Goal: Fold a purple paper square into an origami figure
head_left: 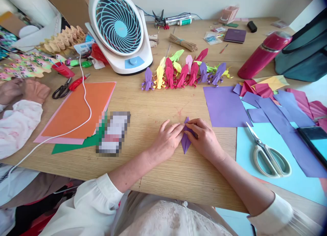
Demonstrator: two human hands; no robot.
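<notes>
A narrow, pointed piece of folded purple paper (186,145) lies on the table in front of me, its lower tip toward my body. My left hand (166,140) holds its left side, fingertips pressed together near the upper part. From the other side, my right hand (204,137) pinches the same paper with thumb and fingers, and the two hands' fingertips almost meet. The fingers hide part of the upper folds. Beyond my hands stands a group of folded paper figures (182,75) in purple, yellow, red, pink and green.
Right of me are a purple sheet (224,106), scissors (270,157) on blue paper (245,174) and a red flask (263,55). To the left lie orange paper (79,109), a blurred phone (113,133) and a white cable (89,106). A fan (120,31) stands behind; another person's hands (34,89) rest far left.
</notes>
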